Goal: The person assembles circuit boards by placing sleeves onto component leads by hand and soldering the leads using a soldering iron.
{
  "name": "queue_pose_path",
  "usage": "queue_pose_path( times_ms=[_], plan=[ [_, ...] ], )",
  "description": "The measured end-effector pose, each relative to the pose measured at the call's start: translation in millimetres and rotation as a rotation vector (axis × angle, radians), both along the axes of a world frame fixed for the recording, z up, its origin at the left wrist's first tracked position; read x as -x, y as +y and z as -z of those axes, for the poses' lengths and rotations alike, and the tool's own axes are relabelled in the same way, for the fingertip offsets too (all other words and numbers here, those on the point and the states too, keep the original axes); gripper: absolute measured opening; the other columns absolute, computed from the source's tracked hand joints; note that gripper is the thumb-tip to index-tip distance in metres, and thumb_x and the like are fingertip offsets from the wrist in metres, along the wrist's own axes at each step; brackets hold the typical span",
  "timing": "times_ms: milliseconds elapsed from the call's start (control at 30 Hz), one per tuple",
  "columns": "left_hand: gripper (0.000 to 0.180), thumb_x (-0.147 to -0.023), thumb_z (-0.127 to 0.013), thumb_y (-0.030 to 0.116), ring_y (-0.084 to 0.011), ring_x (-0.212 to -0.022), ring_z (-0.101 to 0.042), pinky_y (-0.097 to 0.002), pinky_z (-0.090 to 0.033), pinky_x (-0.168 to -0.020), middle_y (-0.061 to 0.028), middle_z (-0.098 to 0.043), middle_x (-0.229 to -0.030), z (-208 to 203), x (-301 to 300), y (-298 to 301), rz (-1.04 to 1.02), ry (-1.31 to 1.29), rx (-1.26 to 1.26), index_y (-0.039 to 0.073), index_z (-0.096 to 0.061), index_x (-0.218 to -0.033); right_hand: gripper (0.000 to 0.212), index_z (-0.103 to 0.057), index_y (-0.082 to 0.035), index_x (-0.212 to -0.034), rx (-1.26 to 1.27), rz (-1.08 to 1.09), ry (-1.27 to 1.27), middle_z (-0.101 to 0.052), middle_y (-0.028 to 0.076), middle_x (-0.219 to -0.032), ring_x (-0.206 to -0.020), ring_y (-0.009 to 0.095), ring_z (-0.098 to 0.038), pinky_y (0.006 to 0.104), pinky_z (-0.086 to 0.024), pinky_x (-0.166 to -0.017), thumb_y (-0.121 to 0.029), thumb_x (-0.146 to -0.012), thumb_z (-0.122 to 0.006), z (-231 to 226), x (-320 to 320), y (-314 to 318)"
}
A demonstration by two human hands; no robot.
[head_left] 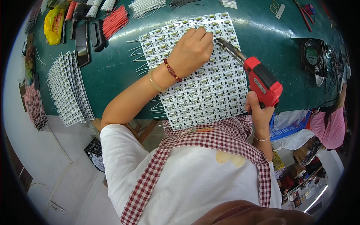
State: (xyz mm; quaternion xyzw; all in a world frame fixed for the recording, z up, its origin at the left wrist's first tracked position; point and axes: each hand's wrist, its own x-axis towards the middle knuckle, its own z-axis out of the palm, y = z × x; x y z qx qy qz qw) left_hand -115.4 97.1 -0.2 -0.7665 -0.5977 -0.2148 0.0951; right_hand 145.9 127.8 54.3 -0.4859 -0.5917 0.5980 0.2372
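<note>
A white panel of many small circuit boards (202, 93) lies on the green table, with thin white wires (139, 59) sticking out from its left side. My left hand (193, 48) rests over the upper part of this panel, fingers curled together; whatever they pinch is hidden beneath them. In my right hand (259, 114), at the panel's right edge, is a red and black soldering gun (264, 82). Its dark tip points up and left, close beside my left fingertips. Whether the tip touches the board, I cannot tell.
More circuit board panels (67, 90) are stacked at the left. Bundles of red wires (114, 21) and white wires (147, 6) line the far edge, near a yellow bag (54, 24). A black fan (312, 56) and red-handled pliers (304, 17) are at the right. Another person's pink sleeve (328, 127) shows there.
</note>
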Motion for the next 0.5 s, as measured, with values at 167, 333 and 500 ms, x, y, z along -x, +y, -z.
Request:
queue_pose_path(
  times_ms=[167, 333, 500],
  plan=[
    [0.014, -0.069, -0.061, 0.002, -0.0211, -0.078, -0.053, -0.0310, -0.047, -0.071, -0.0074, -0.052, -0.081, 1, 0, 0, -0.002, 0.002, 0.009, -0.002, -0.061, -0.082, 0.011, -0.063, -0.002, -0.086, -0.045, -0.044, -0.048, -0.059, -0.002, -0.063, -0.050, 0.006, -0.055, 0.0217, -0.043, -0.046, -0.008, -0.083, -0.072, 3, -3, -2],
    [0.013, -0.068, -0.061, 0.002, -0.0209, -0.077, -0.052, -0.0306, -0.047, -0.070, -0.0072, -0.052, -0.081, 2, 0, 0, -0.003, -0.010, 0.000, -0.002, -0.061, -0.080, 0.012, -0.061, -0.001, -0.090, -0.014, 0.040, 0.002, -0.058, 0.001, -0.064, -0.052, 0.008, -0.055, 0.0234, -0.044, -0.048, -0.007, -0.085, -0.069, -9, 1, -4],
    [0.012, -0.068, -0.061, 0.002, -0.0207, -0.077, -0.053, -0.0304, -0.047, -0.070, -0.0071, -0.053, -0.082, 2, 0, 0, 0.001, -0.011, -0.001, -0.002, -0.061, -0.080, 0.012, -0.059, -0.001, -0.090, 0.001, 0.047, 0.058, -0.057, 0.002, -0.064, -0.052, 0.009, -0.054, 0.0235, -0.044, -0.048, -0.009, -0.088, -0.067, -10, 1, -3]
  ],
)
